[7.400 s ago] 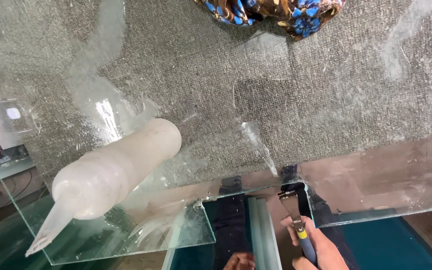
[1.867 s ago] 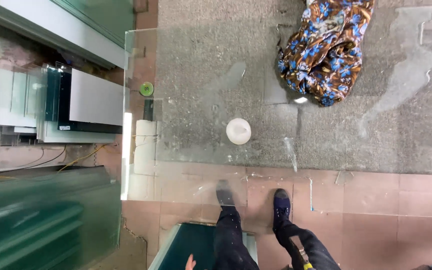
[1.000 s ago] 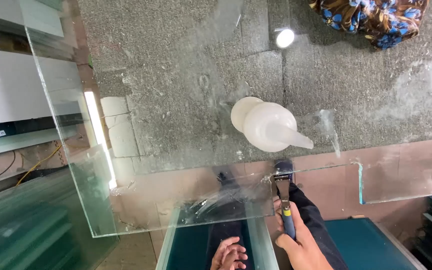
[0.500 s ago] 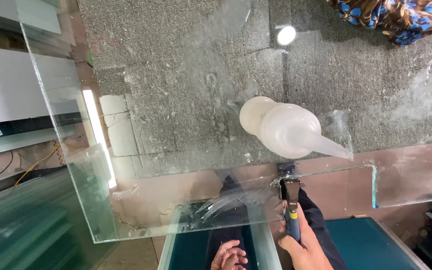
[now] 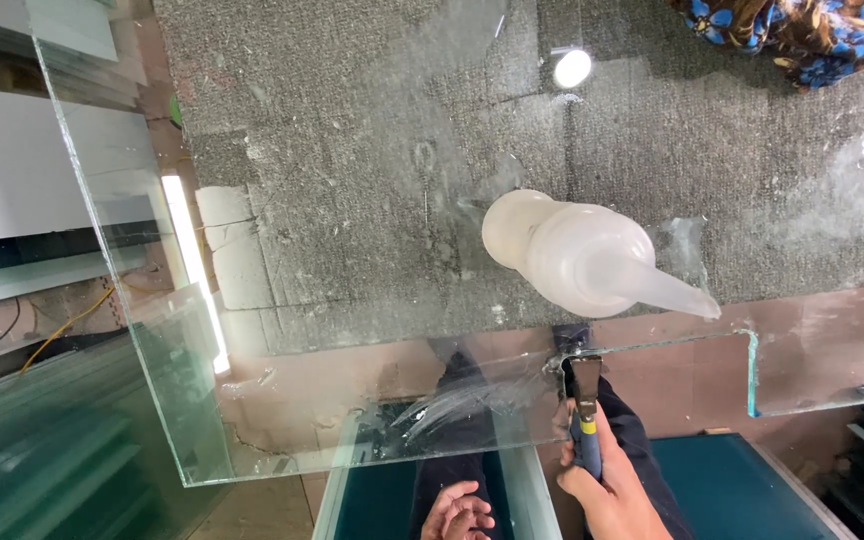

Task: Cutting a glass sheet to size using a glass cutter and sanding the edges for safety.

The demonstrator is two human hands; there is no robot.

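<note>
The right hand (image 5: 617, 495) is gripping a scraper (image 5: 585, 420), fingers closed round its handle, blade touching the glass tank (image 5: 352, 400); the left hand (image 5: 459, 510) is hanging loosely curled, holding nothing. The glass is probably heavy, slippery and fragile.

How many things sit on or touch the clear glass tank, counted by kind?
White translucent plastic squeeze bottle: 1
Blue-and-yellow-handled scraper tool, held in the right hand: 1
Blue-and-brown patterned cloth: 1
Total: 3

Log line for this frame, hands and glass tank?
right hand: grips scraper at glass tank wall | left hand: free, low | squeeze bottle: standing in tank
</note>
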